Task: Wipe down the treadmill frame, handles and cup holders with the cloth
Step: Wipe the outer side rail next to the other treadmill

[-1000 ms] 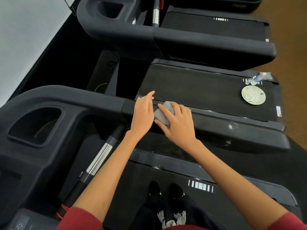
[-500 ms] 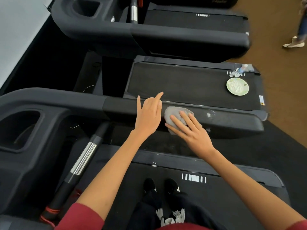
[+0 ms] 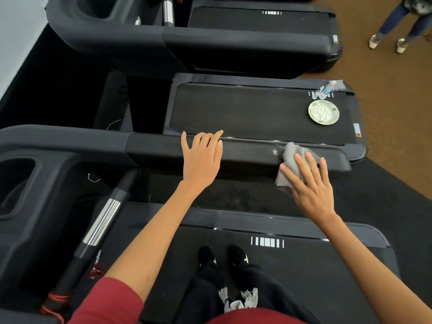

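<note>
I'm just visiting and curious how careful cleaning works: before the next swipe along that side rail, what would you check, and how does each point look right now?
1. Cloth under the right hand: ok, flat fingers press it on the rail.
2. Cloth covers the rail's top and inner side: ok, it drapes over the edge.
3. White smudge beside the cloth gone: not ok, it shows just left of the cloth.
4. Left hand steadying on the rail: ok, resting on it, holding nothing.
5. End of the rail wiped: cannot tell.
6. Plate and bottle on the next treadmill out of the way: ok, apart from the rail.
</note>
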A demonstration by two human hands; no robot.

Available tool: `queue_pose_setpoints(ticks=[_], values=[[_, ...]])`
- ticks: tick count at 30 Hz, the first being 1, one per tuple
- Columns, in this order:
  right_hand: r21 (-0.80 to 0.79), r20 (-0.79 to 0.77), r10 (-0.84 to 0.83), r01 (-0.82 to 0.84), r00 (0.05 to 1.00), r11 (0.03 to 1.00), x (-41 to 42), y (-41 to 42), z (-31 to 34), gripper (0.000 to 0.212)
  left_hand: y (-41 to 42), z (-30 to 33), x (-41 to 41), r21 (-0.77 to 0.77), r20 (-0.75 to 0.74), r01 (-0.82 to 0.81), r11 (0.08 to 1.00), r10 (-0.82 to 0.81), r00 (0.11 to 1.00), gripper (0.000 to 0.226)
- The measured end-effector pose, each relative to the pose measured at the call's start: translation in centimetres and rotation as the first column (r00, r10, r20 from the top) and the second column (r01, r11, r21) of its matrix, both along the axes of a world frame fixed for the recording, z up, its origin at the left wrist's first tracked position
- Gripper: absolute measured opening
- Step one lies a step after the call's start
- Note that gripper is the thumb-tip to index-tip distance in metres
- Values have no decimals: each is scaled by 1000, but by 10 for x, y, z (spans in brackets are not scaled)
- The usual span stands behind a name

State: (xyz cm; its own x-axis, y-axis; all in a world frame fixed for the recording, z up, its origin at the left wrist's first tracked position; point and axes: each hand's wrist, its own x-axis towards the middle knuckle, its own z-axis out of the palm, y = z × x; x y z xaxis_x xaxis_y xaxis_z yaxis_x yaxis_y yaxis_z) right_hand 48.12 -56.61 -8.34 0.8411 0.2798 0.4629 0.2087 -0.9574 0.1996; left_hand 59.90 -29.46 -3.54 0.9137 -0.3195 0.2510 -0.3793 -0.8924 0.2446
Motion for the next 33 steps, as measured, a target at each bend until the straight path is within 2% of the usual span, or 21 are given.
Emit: queue_pose_setpoints(ticks=[5,11,19,23,27,28,31,33], values=[[308,36,-177,157,984,938,14,9,19,45,-1,-2,0,4,7,-19,1000,19,1000,46],[459,37,-306,256,951,851,46,40,35,30,-3,-3,0,24,13,-32,999,31,999,46],[436,-187,-294,348,937,830,83,72,50,33,-4,-1,0,44,2,-42,998,42,999,48],[440,-250,-220,313,943,842,99,90,59,35,-3,1,0,40,6,-39,998,38,999,49],[265,-404,-161,283,901,922,114,120,59,58,-2,3,-3,-28,-15,-38,999,38,999,49],[270,-418,-148,278,896,922,115,127,60,57,-1,4,-3,-50,-12,-52,997,52,999,48],[384,-265,-66,169,962,908,106,137,62,31,4,3,-1,-61,18,-103,993,104,994,44],[373,-236,7,84,972,924,93,133,56,32,4,2,0,-37,15,-116,993,116,993,44]])
